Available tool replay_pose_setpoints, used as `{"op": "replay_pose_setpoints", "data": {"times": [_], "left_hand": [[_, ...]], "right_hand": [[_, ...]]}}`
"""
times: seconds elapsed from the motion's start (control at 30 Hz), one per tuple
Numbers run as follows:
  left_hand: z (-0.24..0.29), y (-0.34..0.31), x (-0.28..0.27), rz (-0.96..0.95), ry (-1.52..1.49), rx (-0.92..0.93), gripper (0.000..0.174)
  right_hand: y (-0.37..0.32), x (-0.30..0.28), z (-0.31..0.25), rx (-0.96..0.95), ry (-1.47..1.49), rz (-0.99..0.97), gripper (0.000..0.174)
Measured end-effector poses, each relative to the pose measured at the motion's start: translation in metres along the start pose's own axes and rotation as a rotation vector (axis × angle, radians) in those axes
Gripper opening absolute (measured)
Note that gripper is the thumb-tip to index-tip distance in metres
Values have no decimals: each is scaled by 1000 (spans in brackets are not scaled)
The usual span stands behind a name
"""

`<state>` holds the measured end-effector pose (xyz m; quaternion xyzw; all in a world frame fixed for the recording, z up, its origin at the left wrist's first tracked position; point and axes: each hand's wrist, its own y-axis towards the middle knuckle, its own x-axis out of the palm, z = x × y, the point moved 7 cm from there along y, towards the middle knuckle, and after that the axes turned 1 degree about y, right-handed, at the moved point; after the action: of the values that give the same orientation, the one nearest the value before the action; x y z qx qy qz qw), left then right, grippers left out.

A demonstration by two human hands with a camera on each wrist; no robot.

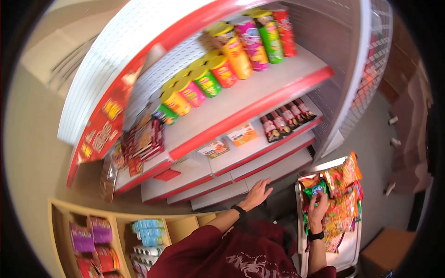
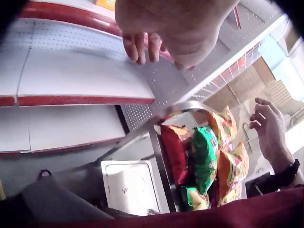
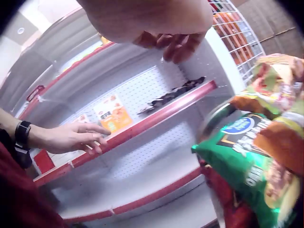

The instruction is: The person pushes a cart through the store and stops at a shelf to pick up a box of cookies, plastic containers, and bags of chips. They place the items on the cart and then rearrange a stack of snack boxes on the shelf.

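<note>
My left hand [image 1: 256, 194] reaches out in front of the lower shelves, its fingers loosely extended and holding nothing. My right hand [image 1: 317, 211] hovers over the snack bags on a metal cart [image 1: 300, 241]. Seen from the left wrist, the right hand [image 2: 270, 127] is apart from the bags with relaxed fingers. A green chip bag [image 3: 242, 164] with a blue oval logo stands upright among them. Beside it are a red bag [image 2: 176, 154] and several orange-yellow bags [image 2: 232, 164].
Snack cans [image 1: 222, 72] line the upper shelf of a red-edged rack. Below are dark snack packs [image 1: 287, 118] and orange cards [image 1: 242, 134]. A wooden shelf [image 1: 118, 231] with packaged goods is at lower left, a cardboard box [image 1: 389, 252] at lower right. A wire mesh [image 3: 237, 38] flanks the rack.
</note>
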<state>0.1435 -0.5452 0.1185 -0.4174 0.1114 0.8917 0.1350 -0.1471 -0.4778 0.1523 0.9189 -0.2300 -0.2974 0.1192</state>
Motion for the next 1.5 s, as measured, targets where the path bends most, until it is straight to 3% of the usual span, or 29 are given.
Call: {"op": "replay_pose_setpoints", "data": {"times": [0.13, 0.17, 0.2, 0.3, 0.37, 0.53, 0.67, 0.8, 0.87, 0.93, 1.07, 1.13, 1.23, 1.5], "left_hand": [[-30, -33, -62, 175, 14, -138, 46], [-31, -38, -79, 213, 10, -154, 46], [-31, -44, -94, 246, 5, -170, 45], [-36, -59, -132, 357, -55, -196, 44], [-37, -72, -158, 418, -76, -211, 42], [-58, -113, -216, 557, -164, -228, 37], [-75, -145, -281, 731, -200, -268, 33], [-66, -180, -395, 1173, 127, -92, 30], [-78, -193, -439, 1272, 100, -223, 31], [-84, -202, -476, 1337, 418, -324, 43], [-119, -212, -513, 1359, 578, -419, 60], [-149, -209, -517, 1186, 586, -614, 74], [-172, -205, -513, 1014, 478, -712, 79], [-170, -208, -518, 1082, 445, -692, 73]], "right_hand": [[26, 56, -63, -20, 134, -243, 17], [30, 71, -80, -144, 143, -226, 21], [31, 91, -87, -120, 122, -318, 25], [40, 128, -168, -315, 170, -363, 29], [41, 145, -229, -543, 178, -277, 32], [45, 194, -344, -694, 240, -276, 41], [52, 224, -414, -852, 188, -107, 38], [56, 265, -428, -913, 136, -77, 32], [54, 271, -427, -956, 103, -46, 30], [53, 272, -424, -972, 93, -29, 29], [52, 273, -424, -988, 70, -44, 30], [52, 273, -423, -988, 60, -48, 31], [53, 274, -423, -989, 52, -50, 32], [52, 280, -419, -959, 16, -47, 31]]}}
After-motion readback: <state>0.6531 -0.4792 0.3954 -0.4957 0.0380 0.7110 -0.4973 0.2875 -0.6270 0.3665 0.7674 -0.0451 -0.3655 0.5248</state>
